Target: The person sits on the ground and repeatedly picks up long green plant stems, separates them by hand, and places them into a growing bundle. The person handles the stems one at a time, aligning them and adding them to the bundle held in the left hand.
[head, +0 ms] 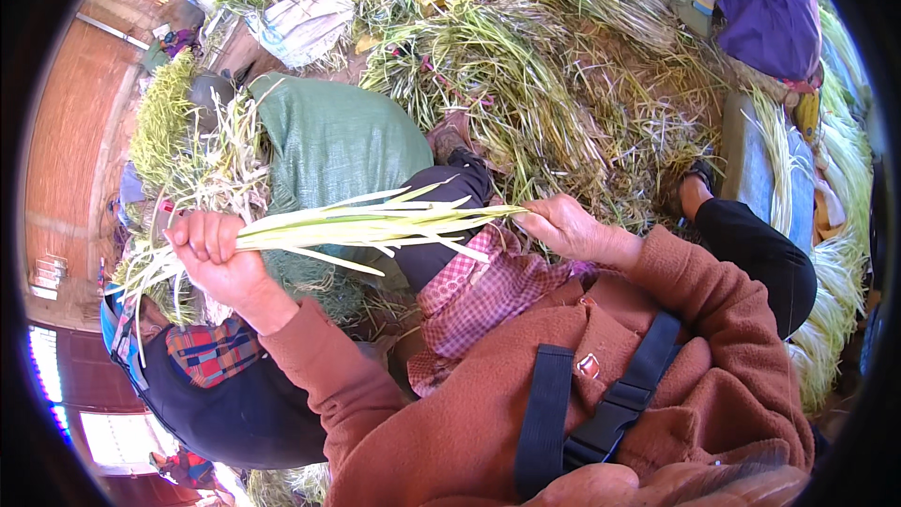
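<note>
My left hand (218, 260) is closed in a fist around one end of a bundle of long, pale yellow-green leaves (338, 229), whose loose ends fan out behind the fist. The bundle stretches level across my lap, with a few leaves splaying from it. At its other, narrower end, the thumb and fingers of my right hand (566, 225) pinch the leaf tips. Under the bundle lie my dark trousers and a pink checked cloth (486, 267). A green woven sheet or sack (345, 134) lies just beyond the left hand.
Heaps of long green leaves (514, 84) cover the ground ahead. A white sack (310, 24) lies at the upper left. Pale leaves rest on a low bench (757, 162) at right. A person in purple (764, 7) is at the upper right; another in dark clothes (232, 401) is close at lower left.
</note>
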Action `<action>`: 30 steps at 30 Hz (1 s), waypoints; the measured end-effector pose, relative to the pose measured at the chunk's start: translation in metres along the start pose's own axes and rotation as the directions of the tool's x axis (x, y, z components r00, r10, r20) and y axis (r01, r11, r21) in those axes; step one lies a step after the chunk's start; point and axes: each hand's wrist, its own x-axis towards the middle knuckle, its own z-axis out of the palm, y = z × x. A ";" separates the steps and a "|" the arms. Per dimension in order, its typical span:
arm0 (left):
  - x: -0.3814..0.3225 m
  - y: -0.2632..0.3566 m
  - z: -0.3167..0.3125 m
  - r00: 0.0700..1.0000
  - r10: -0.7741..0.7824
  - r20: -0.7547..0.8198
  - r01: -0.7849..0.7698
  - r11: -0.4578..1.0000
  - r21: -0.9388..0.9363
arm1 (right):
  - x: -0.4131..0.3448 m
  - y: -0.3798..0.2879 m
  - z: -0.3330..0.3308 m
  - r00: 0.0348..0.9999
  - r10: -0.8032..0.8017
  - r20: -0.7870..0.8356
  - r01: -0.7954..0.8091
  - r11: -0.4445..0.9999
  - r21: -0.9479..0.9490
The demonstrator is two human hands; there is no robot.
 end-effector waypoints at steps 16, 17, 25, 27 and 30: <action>-0.014 0.020 -0.003 0.999 0.010 0.052 -0.011 1.000 0.019 | 0.002 0.029 -0.010 0.890 0.419 0.179 -0.384 0.480 0.789; -0.015 0.020 -0.004 0.999 0.018 0.043 -0.018 1.000 0.014 | 0.002 0.015 -0.010 0.898 0.413 0.149 -0.369 0.526 0.767; -0.014 0.015 -0.003 0.998 0.049 0.036 -0.048 0.998 -0.027 | 0.008 -0.044 0.000 0.997 0.072 0.021 -0.070 0.797 0.600; -0.013 0.013 -0.001 0.998 0.056 0.032 -0.056 0.998 -0.020 | 0.013 -0.048 0.002 0.999 0.047 -0.023 -0.029 0.865 0.501; -0.012 0.010 0.001 0.997 0.060 0.045 -0.059 0.998 -0.030 | 0.023 -0.049 0.003 0.996 0.042 -0.074 -0.010 0.919 0.394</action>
